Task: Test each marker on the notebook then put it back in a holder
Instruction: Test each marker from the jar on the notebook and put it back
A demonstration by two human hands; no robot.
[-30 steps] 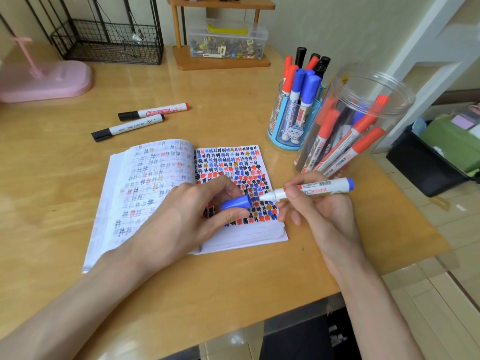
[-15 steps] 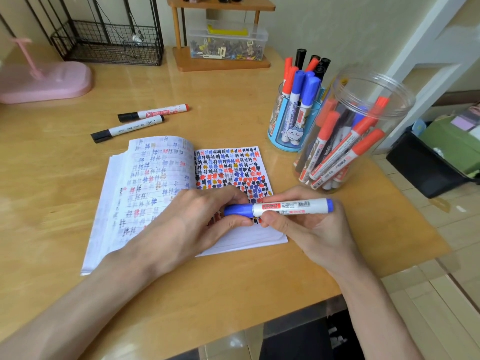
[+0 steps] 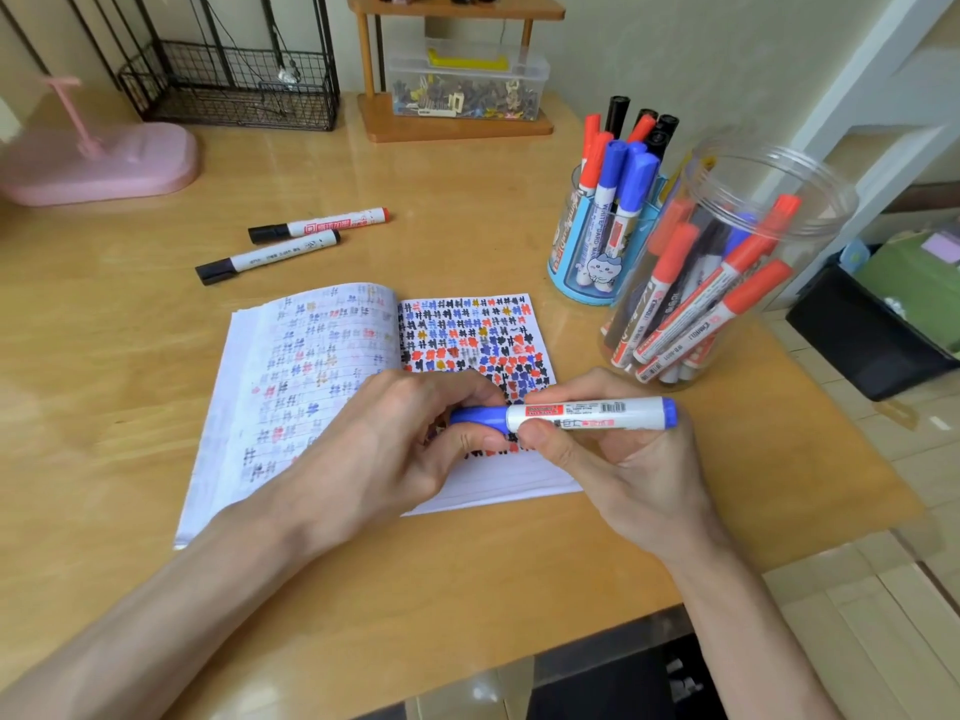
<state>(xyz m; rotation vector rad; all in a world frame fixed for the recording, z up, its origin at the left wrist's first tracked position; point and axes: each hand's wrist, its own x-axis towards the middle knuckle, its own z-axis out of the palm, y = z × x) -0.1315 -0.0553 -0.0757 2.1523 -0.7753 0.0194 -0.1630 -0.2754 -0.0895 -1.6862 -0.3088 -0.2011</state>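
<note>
A blue marker (image 3: 587,414) lies level above the lower right page of the open notebook (image 3: 322,366), whose pages carry many coloured test marks. My left hand (image 3: 395,449) pinches the marker's blue cap (image 3: 480,419), which sits on the marker. My right hand (image 3: 623,459) grips the white barrel from below. A blue holder (image 3: 582,262) with several markers stands at the right. Beside it, a clear jar (image 3: 769,200) holds several more.
Two black-capped markers (image 3: 317,228) (image 3: 265,262) lie loose on the wooden table (image 3: 467,563) behind the notebook. A pink stand (image 3: 104,163), a wire basket (image 3: 228,85) and a wooden shelf with a plastic box (image 3: 467,85) line the back. The table's edge runs close on the right.
One second ago the cap was off and the tip bare. My hands have pushed the cap onto the marker and lowered it to a level position over the page.
</note>
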